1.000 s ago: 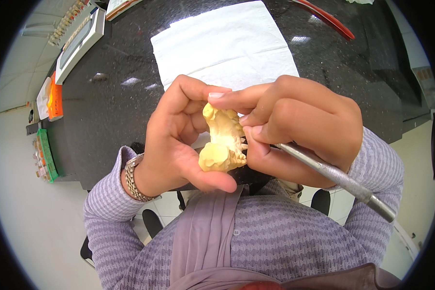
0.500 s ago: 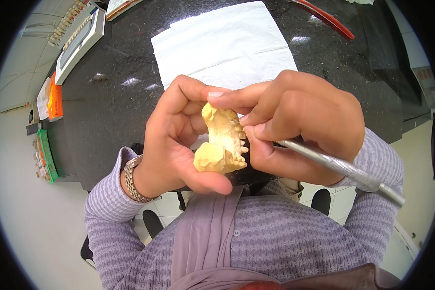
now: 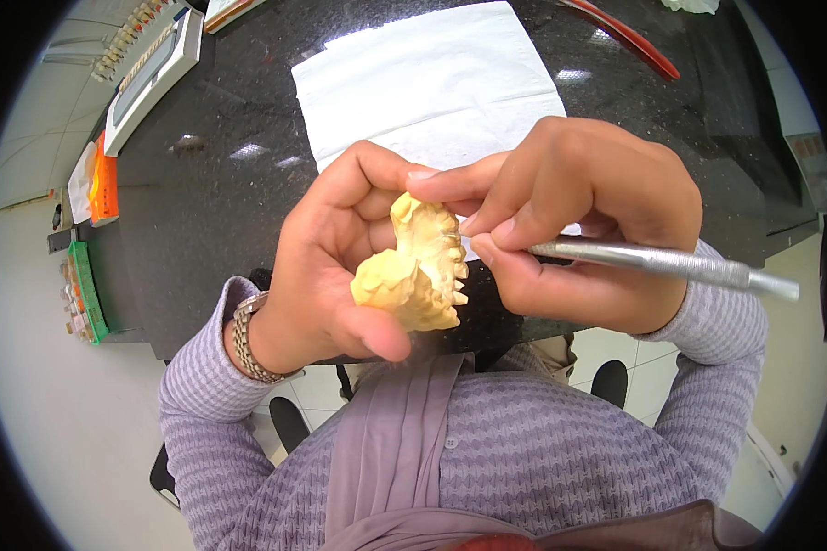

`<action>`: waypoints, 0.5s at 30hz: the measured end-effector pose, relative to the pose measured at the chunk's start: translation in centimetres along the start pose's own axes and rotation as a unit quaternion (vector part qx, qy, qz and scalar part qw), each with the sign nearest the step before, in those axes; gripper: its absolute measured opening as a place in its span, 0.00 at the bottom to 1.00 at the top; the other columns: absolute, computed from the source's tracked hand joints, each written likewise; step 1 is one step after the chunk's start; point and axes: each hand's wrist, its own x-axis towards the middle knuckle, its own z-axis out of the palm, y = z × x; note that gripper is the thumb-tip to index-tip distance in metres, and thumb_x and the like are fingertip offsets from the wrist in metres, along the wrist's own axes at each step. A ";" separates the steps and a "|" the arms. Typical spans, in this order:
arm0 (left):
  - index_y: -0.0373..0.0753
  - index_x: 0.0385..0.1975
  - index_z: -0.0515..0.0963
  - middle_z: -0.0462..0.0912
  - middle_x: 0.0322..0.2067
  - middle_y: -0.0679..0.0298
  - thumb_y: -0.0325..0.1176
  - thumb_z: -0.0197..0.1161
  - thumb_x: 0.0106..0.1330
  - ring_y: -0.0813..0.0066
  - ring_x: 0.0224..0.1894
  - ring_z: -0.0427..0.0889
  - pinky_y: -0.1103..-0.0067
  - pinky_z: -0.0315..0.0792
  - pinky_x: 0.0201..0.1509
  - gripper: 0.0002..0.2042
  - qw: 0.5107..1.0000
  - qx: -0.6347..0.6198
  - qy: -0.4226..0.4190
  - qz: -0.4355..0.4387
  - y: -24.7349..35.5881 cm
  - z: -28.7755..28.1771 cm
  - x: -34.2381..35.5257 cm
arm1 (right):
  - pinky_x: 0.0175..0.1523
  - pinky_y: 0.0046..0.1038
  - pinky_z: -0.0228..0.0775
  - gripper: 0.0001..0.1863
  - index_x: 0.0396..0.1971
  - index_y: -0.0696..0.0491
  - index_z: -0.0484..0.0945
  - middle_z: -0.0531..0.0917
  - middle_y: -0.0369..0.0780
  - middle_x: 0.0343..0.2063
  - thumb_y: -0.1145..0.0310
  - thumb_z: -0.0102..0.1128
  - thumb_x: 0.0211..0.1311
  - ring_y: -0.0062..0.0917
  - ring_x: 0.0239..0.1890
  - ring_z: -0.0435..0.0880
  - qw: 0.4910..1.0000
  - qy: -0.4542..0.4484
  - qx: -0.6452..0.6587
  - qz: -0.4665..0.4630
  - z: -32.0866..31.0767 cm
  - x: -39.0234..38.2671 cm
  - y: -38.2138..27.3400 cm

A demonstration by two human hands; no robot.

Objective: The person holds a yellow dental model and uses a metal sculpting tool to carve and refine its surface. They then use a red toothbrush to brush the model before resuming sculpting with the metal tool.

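A yellow plaster dental model with a row of teeth is held up over the near edge of the counter. My left hand is closed round its left side, thumb at the lower end and fingers behind. In my right hand is a silver metal tool with a knurled handle, held like a pen, its handle pointing right. The tool's working tip is hidden at the fingertips, close beside the teeth. My right index finger reaches over to the model's upper end, near the left fingertips.
A white paper sheet lies on the black speckled counter beyond my hands. A red curved object is at the far right. To the left are a white tray with a row of tooth samples, an orange tissue pack and a green basket.
The dental model has turned and tilted in my left hand, its lower end shifting left. My right hand has rotated, so the tool's handle end has risen and lies nearer level.
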 end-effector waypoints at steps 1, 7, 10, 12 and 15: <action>0.31 0.51 0.58 0.70 0.51 0.52 0.45 0.79 0.36 0.70 0.55 0.72 0.75 0.68 0.58 0.45 1.000 0.002 -0.009 0.013 -0.1 0.0 0.0 | 0.47 0.36 0.79 0.11 0.22 0.58 0.70 0.77 0.42 0.25 0.86 0.62 0.44 0.40 0.39 0.83 1.000 -0.008 -0.017 -0.007 -0.1 0.0 0.0; 0.34 0.51 0.57 0.69 0.51 0.54 0.34 0.81 0.37 0.69 0.54 0.72 0.75 0.70 0.57 0.43 0.988 0.099 -0.032 0.115 -1.1 -0.7 0.4 | 0.49 0.39 0.77 0.11 0.26 0.58 0.68 0.77 0.42 0.26 0.87 0.60 0.47 0.37 0.41 0.83 0.999 0.036 0.007 -0.003 0.0 -0.3 -0.2; 0.35 0.52 0.55 0.67 0.53 0.54 0.29 0.79 0.39 0.68 0.55 0.71 0.74 0.70 0.57 0.42 0.982 0.144 -0.003 0.123 -0.8 0.0 0.5 | 0.51 0.37 0.76 0.12 0.29 0.57 0.67 0.77 0.43 0.30 0.87 0.58 0.49 0.33 0.41 0.82 0.998 0.063 0.006 -0.028 0.0 -0.4 0.4; 0.37 0.54 0.53 0.65 0.55 0.54 0.30 0.79 0.39 0.67 0.57 0.69 0.74 0.68 0.58 0.43 0.972 0.195 -0.014 0.130 -0.7 -0.2 0.6 | 0.48 0.33 0.76 0.12 0.30 0.57 0.68 0.77 0.44 0.31 0.86 0.59 0.49 0.30 0.40 0.82 0.997 0.070 -0.001 -0.014 0.0 -0.4 0.3; 0.39 0.53 0.54 0.65 0.55 0.54 0.24 0.77 0.39 0.67 0.57 0.69 0.74 0.69 0.58 0.43 0.974 0.190 -0.023 0.119 -0.6 -0.4 0.6 | 0.43 0.26 0.75 0.11 0.31 0.56 0.68 0.78 0.45 0.33 0.84 0.60 0.51 0.26 0.38 0.81 0.998 0.061 -0.028 -0.004 -0.2 -0.5 0.2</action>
